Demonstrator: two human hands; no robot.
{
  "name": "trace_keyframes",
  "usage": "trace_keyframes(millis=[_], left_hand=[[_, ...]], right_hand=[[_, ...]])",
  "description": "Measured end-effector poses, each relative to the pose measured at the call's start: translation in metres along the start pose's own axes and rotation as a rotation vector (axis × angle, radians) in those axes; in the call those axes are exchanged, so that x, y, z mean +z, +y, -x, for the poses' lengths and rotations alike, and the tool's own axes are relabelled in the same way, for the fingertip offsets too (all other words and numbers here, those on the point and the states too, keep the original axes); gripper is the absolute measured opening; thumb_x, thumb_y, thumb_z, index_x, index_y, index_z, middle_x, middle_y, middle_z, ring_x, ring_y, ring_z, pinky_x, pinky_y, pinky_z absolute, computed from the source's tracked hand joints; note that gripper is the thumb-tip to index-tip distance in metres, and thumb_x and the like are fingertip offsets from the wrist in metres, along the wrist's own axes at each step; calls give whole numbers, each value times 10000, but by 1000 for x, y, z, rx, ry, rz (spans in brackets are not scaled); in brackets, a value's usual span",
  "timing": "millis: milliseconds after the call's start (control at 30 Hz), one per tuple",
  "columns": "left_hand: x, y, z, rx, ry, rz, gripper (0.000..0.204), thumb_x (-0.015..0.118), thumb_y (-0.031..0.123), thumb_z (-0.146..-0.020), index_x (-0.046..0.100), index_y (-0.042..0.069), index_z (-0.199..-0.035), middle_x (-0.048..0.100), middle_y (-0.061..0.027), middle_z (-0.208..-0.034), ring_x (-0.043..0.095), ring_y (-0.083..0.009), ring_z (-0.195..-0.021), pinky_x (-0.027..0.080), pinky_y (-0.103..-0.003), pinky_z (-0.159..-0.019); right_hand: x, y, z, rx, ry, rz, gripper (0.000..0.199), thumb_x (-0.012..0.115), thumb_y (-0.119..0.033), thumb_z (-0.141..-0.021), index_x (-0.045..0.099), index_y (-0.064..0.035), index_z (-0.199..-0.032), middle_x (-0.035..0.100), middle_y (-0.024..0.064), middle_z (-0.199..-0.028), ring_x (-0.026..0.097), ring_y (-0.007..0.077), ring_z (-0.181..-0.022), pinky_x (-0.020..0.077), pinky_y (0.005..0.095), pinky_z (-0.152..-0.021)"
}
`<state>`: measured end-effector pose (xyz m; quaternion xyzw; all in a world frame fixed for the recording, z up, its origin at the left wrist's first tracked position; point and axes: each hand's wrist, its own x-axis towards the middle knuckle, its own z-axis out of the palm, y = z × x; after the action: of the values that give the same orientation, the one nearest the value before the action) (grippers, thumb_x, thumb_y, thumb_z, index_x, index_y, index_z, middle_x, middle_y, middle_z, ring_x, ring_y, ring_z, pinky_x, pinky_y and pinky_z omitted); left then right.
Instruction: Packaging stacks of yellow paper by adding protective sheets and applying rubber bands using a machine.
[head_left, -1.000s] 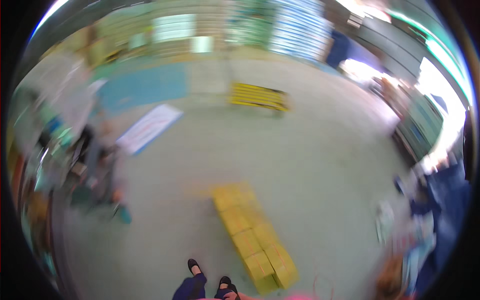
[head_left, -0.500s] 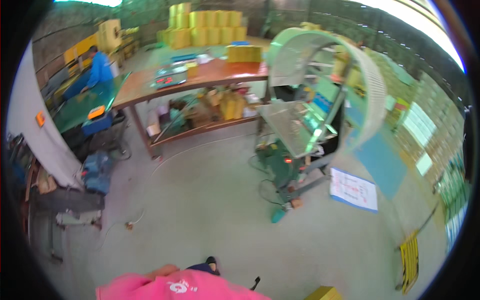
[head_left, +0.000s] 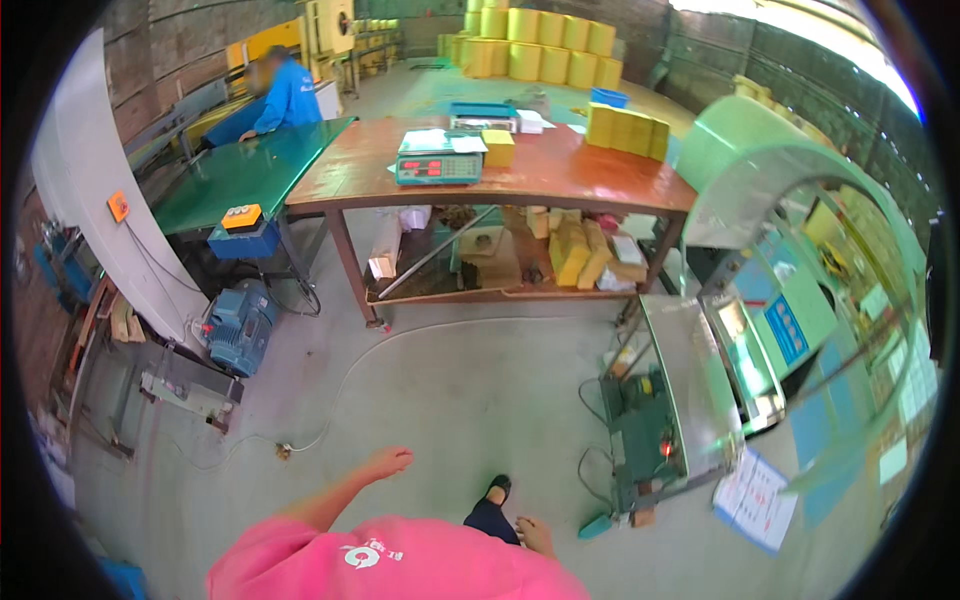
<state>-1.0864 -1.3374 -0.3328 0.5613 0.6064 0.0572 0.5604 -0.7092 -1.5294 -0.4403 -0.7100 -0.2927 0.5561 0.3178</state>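
Both arms hang out from my pink top over the grey floor. My left hand (head_left: 388,462) is stretched forward to the left, its fingers loosely bent and nothing visible in them. Beside my dark trouser leg is my right hand (head_left: 535,534), smaller in view, with fingers a little apart and no thing seen in it. Neither hand touches any object. Ahead stands a brown-topped table (head_left: 350,172) bearing a teal digital scale (head_left: 438,168), a yellow block (head_left: 498,148) and a row of yellow blocks (head_left: 627,131).
A machine with a metal plate (head_left: 690,370) and a curved pale-green guard (head_left: 745,140) stands right. At left are a blue motor (head_left: 240,325), a green table (head_left: 250,175) and a seated person in blue (head_left: 292,93). A white cable (head_left: 400,335) crosses the floor. Yellow rolls (head_left: 540,45) stack behind.
The view has turned right and come nearer the table. My left hand has swung forward into clear sight, and my right hand now shows beside my leg.
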Motion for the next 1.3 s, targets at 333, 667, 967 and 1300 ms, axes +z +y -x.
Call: trace_keyframes(millis=[333, 667, 967, 1300], left_hand=[[-97, 156, -107, -26, 289, 511, 487, 568, 405, -918, 592, 26, -1223, 660, -64, -1043, 622, -160, -922, 502, -328, -795], [-304, 431, -296, 441, 435, 327, 330, 533, 287, -977, 647, -8, -1070, 676, -53, -933, 633, -124, -869, 511, -285, -805], [-440, 595, -485, 479, 813, -101, 242, 621, 219, -880, 663, -12, -938, 662, -49, -801, 616, -111, -690, 498, -260, -629], [-482, 602, -549, 259, 661, 376, 185, 654, 218, -879, 631, 34, -869, 606, -19, -740, 573, -87, -625, 465, -236, -536]], right_hand=[[-92, -284, -224, -14, -170, 136, 273, 590, -256, -873, 682, -20, -973, 698, 100, -915, 648, 195, -787, 502, 336, -644], [-10, -569, -451, -269, -520, -71, 282, 572, -230, -938, 631, -19, -1115, 674, 81, -1013, 657, 170, -865, 515, 304, -729], [50, -816, -562, -456, -544, -270, 312, 502, -167, -974, 585, 3, -1221, 675, 103, -1028, 651, 161, -835, 523, 295, -715], [116, -937, -665, -405, -722, -206, 261, 516, -111, -946, 637, -22, -1160, 631, 48, -913, 587, 122, -715, 497, 269, -651]])
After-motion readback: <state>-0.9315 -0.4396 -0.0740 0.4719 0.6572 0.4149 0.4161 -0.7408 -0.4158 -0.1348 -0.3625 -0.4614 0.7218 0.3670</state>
